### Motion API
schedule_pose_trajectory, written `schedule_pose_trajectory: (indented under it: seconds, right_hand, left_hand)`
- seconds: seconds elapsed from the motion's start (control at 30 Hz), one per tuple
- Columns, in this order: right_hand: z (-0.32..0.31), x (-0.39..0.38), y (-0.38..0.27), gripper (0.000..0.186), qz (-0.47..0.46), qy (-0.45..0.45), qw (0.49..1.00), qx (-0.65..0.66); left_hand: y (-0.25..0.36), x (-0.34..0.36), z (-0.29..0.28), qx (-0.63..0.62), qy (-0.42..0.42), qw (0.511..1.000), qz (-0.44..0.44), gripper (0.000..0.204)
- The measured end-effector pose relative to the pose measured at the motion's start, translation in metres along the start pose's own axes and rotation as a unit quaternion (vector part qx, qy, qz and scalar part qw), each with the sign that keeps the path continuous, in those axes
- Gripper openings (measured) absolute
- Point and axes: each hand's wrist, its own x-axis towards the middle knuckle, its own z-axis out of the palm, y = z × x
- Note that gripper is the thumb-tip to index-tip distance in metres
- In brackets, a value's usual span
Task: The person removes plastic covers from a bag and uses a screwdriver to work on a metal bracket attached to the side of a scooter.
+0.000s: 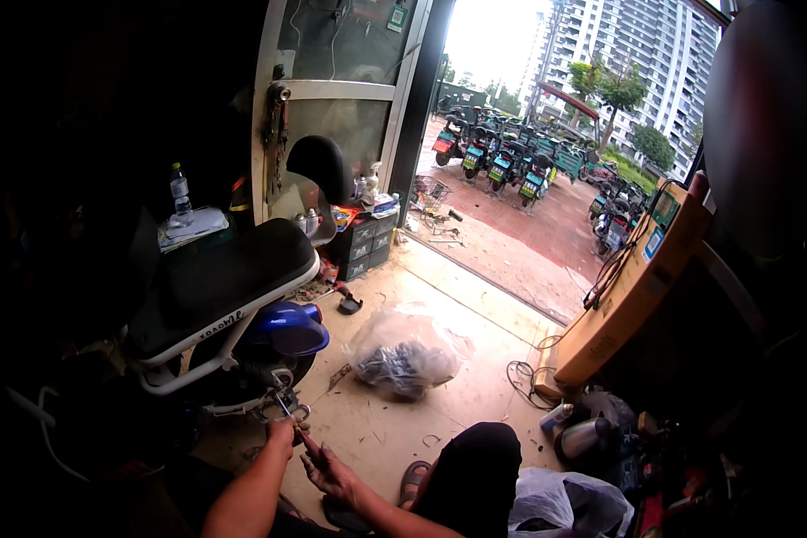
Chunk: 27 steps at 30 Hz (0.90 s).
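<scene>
Close to the rear wheel of a scooter [220, 296], my left hand [281, 433] is closed round a slim hand tool with a thin metal shaft [283, 405]. The shaft points up at metal parts under the scooter's blue rear cover [287, 328]. Most of the tool is hidden by my fingers, so its exact kind does not show. My right hand [332, 475] is just below and to the right, palm turned inward, fingers stretched toward the left hand. It grips nothing that I can see; whether its fingertips touch the tool is unclear.
A clear plastic bag of dark items [405, 359] lies on the tiled floor ahead. Dark boxes [368, 247] stand by the glass door [332, 134]. At right are a leaning tan board [632, 287], a loose cable [529, 381], a metal kettle [585, 439] and a white bag [569, 502].
</scene>
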Motion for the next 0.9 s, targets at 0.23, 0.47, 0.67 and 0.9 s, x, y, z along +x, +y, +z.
schedule_pose_trajectory:
  seconds: [0.23,0.47,0.67,0.9]
  right_hand:
    - [-0.03,0.017,-0.007,0.047,-0.214,0.127,0.866,-0.433]
    - [-0.013,0.019,-0.037,0.037,0.133,-0.15,0.977,-0.067]
    - [-0.005,0.023,-0.006,0.045,-0.281,0.153,0.562,-0.762]
    - [0.015,0.023,-0.025,0.029,0.135,-0.058,0.975,-0.166]
  left_hand:
    - [0.009,-0.023,0.018,0.064,-0.017,0.998,0.005,0.02]
    - [0.008,-0.019,0.016,0.025,-0.009,1.0,-0.016,0.02]
    - [0.005,-0.013,0.004,0.034,-0.008,0.999,-0.011,0.023]
    - [0.014,-0.02,0.001,0.005,-0.015,1.0,-0.004,0.022]
